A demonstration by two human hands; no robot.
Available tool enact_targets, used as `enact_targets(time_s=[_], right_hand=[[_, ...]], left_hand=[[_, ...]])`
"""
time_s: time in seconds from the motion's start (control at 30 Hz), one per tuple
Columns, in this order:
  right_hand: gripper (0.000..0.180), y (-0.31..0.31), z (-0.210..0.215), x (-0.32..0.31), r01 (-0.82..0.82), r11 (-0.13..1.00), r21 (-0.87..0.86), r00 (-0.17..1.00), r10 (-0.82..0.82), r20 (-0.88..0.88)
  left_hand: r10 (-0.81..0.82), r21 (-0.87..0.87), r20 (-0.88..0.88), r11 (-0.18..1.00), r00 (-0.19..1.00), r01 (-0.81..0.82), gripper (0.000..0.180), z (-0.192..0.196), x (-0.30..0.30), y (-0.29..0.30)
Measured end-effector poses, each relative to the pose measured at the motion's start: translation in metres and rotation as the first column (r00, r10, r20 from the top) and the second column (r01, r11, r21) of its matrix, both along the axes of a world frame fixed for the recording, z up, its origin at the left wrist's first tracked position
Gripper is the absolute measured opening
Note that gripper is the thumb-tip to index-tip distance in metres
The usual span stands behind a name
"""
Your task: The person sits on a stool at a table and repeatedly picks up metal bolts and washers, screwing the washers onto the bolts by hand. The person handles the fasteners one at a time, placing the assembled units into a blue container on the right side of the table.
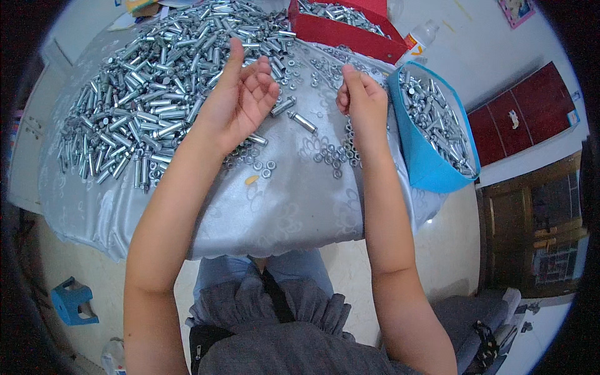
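While both forearms are reaching up from the lower edge of the head view, the left hand [240, 100] is hovering open, palm turned up and fingers loosely spread, just beside the near edge of the big heap of bolts [156, 81] that is covering the far left of the worktop [281, 206]. Nothing is showing in that palm. The right hand [361, 97] is curling in on itself, fingertips pinched together as if around something small; whether a nut or washer is sitting between them I cannot tell, since the fingers are hiding it.

Taking the heap as the landmark: two loose bolts [294, 112] are lying just to its right, between the two hands. A scatter of nuts [334, 153] is spreading further right of it, below the right hand, and a smaller cluster of nuts [253, 159] is sitting at its near right corner, under the left wrist. A blue bin [431, 169] full of finished pieces is standing well to the right of the heap, at the worktop's edge, and a red tray [344, 34] is lying beyond the heap's right end.

As a judgement, the sorting would be going best with the open hand staying low over the cloth, taking one bolt at a time from the heap's edge rather than digging in, and the pinching hand keeping its small part square to the thread.
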State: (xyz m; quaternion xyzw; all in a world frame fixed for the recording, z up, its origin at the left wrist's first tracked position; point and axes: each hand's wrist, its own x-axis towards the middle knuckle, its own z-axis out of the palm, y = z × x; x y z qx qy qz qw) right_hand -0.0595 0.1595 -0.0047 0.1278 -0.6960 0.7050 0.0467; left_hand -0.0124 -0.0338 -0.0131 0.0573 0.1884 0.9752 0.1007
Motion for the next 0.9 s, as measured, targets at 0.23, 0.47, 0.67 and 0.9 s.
enact_targets(time_s=[0.23, 0.47, 0.67, 0.9], right_hand=[[0.027, -0.001, -0.005, -0.002, 0.084, 0.98, 0.18, 0.987, -0.056, -0.153], [0.026, 0.029, -0.009, -0.028, 0.442, 0.815, 0.375, 0.863, -0.274, -0.424], [0.027, 0.045, -0.01, -0.041, 0.533, 0.808, 0.25, 0.805, -0.394, -0.442], [0.032, 0.029, -0.003, -0.019, 0.37, 0.765, 0.528, 0.913, -0.194, -0.358]], left_hand=[[0.132, 0.018, 0.013, 0.991, 0.991, -0.132, 0.044, 0.003, -0.002, -0.012], [0.213, 0.143, 0.067, 0.965, 0.975, -0.221, 0.041, 0.005, -0.004, -0.032], [0.168, 0.192, 0.096, 0.964, 0.981, -0.184, 0.045, -0.005, -0.005, -0.038], [0.193, 0.178, 0.127, 0.961, 0.973, -0.214, 0.044, -0.004, -0.004, -0.037]])
